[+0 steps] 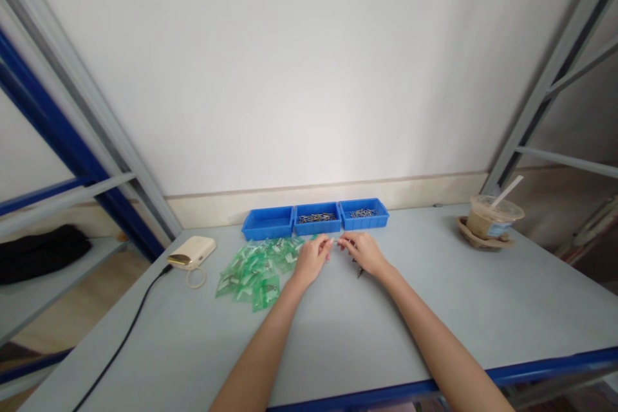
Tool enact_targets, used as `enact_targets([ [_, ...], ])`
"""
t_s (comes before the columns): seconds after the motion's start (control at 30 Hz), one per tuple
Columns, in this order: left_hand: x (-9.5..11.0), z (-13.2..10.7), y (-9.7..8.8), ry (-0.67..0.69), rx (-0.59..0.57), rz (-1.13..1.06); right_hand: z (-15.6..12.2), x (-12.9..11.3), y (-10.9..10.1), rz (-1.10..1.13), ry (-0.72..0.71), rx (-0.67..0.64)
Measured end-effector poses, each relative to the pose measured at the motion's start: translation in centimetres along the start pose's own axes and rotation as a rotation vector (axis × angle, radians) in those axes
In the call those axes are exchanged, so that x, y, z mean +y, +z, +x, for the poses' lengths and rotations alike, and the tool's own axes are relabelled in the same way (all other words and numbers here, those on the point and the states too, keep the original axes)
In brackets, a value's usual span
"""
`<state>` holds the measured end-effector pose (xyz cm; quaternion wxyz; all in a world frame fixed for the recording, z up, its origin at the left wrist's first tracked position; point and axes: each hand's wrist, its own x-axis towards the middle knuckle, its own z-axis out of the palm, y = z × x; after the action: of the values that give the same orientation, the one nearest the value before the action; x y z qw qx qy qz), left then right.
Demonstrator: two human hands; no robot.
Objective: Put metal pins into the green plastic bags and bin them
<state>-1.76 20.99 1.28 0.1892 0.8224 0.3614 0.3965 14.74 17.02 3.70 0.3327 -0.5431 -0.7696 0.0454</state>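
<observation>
My left hand is closed in a pinch at the right edge of a pile of small green-and-clear plastic packets. A short distance to the right, my right hand also pinches, its fingertips turned toward the left ones. A tiny pale bit shows between the two sets of fingertips, too small to name. Beneath the right hand a small dark pointed thing lies on the table, partly covered. Just beyond my hands stand a blue bin of small metal screw-like pieces and another blue bin of similar pieces.
A third blue bin at the left of the row shows a bare bottom. Further left lies a cream device with a ring and a black cable. A plastic cup with a straw sits in a cardboard holder at right.
</observation>
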Motion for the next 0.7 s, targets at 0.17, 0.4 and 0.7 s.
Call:
enact_targets([
  [0.17, -0.06, -0.01, -0.06, -0.013, 0.032, -0.005, 0.04, 0.44, 0.28, 0.041, -0.039, 0.01],
  [0.4, -0.36, 0.1, 0.23, -0.009, 0.026, -0.003, 0.16, 0.89, 0.63, 0.013, -0.06, 0.02],
  [0.7, -0.46, 0.12, 0.22, -0.005, 0.015, -0.06, 0.06, 0.53, 0.56, 0.06, -0.05, 0.009],
])
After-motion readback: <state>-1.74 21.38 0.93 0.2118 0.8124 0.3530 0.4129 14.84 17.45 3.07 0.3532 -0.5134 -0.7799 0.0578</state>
